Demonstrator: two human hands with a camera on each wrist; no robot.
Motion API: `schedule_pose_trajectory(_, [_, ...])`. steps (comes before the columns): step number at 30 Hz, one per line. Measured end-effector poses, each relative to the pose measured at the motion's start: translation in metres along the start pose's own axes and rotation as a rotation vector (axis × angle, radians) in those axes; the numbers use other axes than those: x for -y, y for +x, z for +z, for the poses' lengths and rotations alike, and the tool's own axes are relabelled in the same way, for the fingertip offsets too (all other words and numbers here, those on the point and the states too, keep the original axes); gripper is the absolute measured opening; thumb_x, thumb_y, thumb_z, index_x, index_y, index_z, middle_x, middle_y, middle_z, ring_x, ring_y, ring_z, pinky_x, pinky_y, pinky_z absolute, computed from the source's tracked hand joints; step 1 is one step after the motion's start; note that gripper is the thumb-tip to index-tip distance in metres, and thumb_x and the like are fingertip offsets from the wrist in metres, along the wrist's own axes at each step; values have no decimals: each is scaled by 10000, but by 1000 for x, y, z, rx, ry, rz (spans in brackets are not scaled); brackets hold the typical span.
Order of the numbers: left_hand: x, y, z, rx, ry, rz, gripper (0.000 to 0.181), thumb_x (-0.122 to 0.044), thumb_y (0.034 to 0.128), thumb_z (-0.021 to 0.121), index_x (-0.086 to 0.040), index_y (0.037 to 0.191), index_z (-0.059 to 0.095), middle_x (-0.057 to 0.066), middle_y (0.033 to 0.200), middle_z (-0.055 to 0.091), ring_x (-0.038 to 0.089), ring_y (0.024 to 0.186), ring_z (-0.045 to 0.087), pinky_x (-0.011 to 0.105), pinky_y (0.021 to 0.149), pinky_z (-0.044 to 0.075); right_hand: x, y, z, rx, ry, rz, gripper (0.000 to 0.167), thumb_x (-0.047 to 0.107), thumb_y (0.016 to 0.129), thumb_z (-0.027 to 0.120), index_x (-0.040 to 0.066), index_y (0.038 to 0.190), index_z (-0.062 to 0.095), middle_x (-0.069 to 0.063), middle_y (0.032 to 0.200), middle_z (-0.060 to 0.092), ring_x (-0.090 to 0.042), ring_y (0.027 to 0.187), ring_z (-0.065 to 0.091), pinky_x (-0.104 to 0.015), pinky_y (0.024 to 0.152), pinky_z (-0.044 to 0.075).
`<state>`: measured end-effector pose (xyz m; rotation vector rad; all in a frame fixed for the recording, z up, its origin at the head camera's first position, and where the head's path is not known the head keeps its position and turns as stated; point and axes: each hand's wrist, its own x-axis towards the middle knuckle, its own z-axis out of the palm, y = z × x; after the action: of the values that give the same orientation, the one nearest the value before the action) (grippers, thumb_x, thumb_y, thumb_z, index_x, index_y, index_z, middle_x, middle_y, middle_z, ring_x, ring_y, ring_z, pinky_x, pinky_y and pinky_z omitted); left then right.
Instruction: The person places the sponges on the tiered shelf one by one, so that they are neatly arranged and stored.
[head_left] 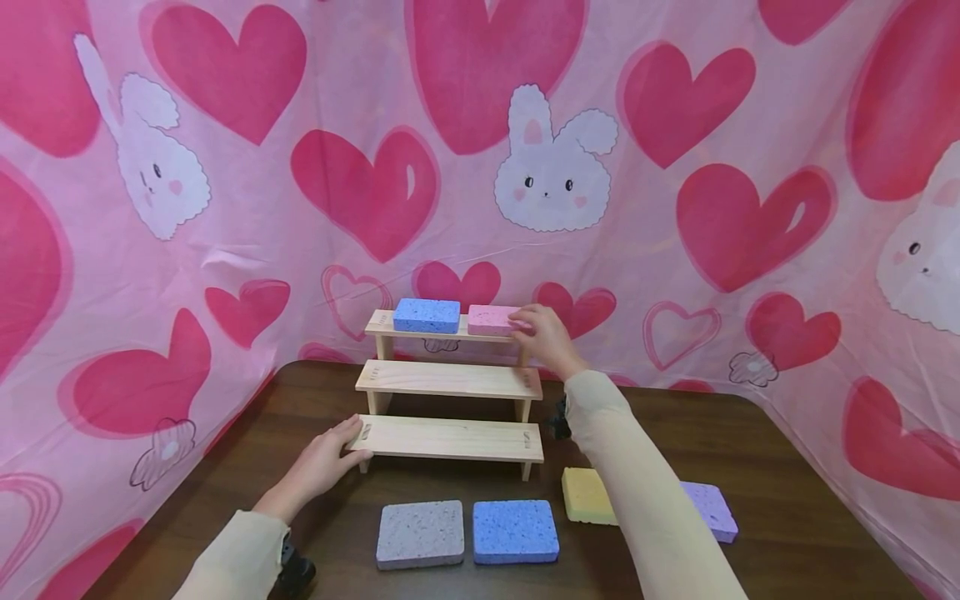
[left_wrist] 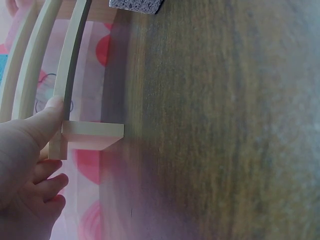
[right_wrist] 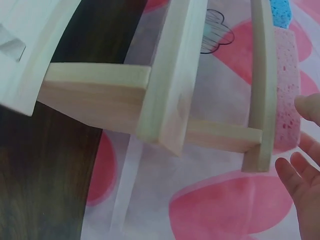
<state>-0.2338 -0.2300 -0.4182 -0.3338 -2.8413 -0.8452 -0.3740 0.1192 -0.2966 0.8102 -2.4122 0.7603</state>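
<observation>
A wooden three-step rack [head_left: 450, 379] stands on the dark table. At the left end of its lowest step my left hand [head_left: 322, 458] grips the board; in the left wrist view the thumb [left_wrist: 50, 112] lies along the board's edge and the other fingers curl beyond it. On the top step sit a blue sponge [head_left: 426, 316] and, to its right, a pink sponge [head_left: 489, 320]. My right hand [head_left: 551, 337] holds the pink sponge's right end, thumb on the near side; part of the contact is hidden.
A grey sponge [head_left: 420, 535] and another blue sponge [head_left: 515, 532] lie side by side before the rack. Farther right are a yellow sponge [head_left: 587, 495] and a purple sponge [head_left: 711, 510], partly covered by the right sleeve [head_left: 645, 483]. A pink heart-and-rabbit cloth [head_left: 465, 192] hangs behind.
</observation>
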Motion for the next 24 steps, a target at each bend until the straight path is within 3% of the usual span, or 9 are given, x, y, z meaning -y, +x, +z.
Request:
schedule_pose_trajectory(8, [2,0,1,-1,-2,6,654,-260,832,683,43,1344,414,244,1395,352,422,1249,349,555,968,326,3,-9,-16,17,42,26,313,103,815,706,9,1109,653,-162,1159,570,-314,1114,458,-436,993,342])
schedule_pose_trajectory(24, [1,0,0,2,-15,4,643,-233,834,684,42,1348,411,241,1395,355,417,1253,347,548,970,328,3,-53,-32,-4,69,-97,379,28,768,731,-11,1132,633,-193,1164,547,-346,1110,452,-512,935,388])
